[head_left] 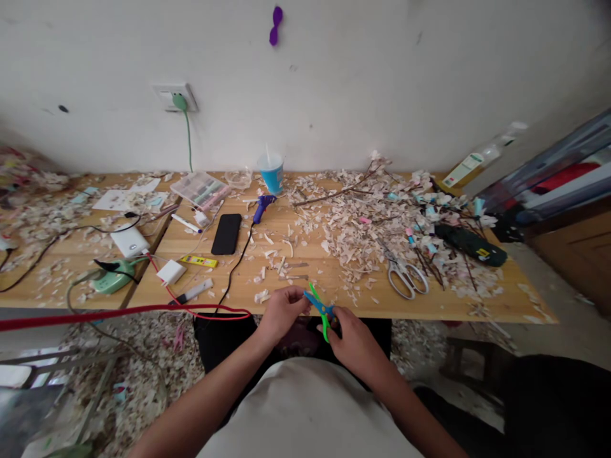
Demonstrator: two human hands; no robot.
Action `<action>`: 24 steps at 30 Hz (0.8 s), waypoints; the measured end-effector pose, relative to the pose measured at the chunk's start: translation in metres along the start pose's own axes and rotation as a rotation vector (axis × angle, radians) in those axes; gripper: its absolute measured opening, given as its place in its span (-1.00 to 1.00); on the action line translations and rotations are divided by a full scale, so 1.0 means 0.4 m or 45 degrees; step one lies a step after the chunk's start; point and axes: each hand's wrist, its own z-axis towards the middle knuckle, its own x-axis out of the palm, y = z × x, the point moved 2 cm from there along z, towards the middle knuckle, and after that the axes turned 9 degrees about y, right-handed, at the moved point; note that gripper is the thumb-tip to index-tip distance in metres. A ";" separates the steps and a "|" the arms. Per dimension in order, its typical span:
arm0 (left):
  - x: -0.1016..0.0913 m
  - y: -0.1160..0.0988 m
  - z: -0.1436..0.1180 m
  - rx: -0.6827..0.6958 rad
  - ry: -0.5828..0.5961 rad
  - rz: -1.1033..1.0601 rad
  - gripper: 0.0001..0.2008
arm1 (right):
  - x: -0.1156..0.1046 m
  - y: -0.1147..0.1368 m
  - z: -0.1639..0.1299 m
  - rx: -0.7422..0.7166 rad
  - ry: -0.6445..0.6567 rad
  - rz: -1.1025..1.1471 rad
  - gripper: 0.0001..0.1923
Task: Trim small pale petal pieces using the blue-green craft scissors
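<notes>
At the table's front edge my right hand (351, 337) grips a small pair of green and blue scissors (322, 308), with the blades parted and pointing up and left. My left hand (284, 310) is beside the blade tips, its fingers pinched together. Whatever lies between those fingertips is too small to make out. Pale curled scraps (286, 248) and thin strips lie on the wooden table (305, 305) just beyond both hands. Larger white-handled scissors (405, 277) rest to the right among the scraps.
A purple glue gun (262, 207), a black phone (226, 233) and a blue cup (271, 172) stand or lie further back. On the left are a green power strip (113, 277) and a red cable (143, 310). A dark green bundle (470, 245) and a bottle (482, 159) are right.
</notes>
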 end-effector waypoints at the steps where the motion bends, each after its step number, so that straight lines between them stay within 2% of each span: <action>1: -0.001 -0.003 -0.001 0.002 0.010 0.013 -0.85 | -0.001 -0.001 0.000 0.001 -0.002 -0.003 -0.88; 7: -0.012 -0.009 0.001 0.014 0.101 0.081 -0.85 | -0.006 -0.002 -0.006 -0.001 -0.010 -0.012 -0.88; 15: -0.026 -0.002 0.011 0.035 0.110 0.194 -0.83 | -0.005 -0.001 -0.005 0.050 0.019 -0.078 -0.90; 24: -0.036 -0.032 0.023 -0.034 0.217 0.245 -0.87 | -0.006 0.002 -0.006 0.033 0.008 -0.069 -0.89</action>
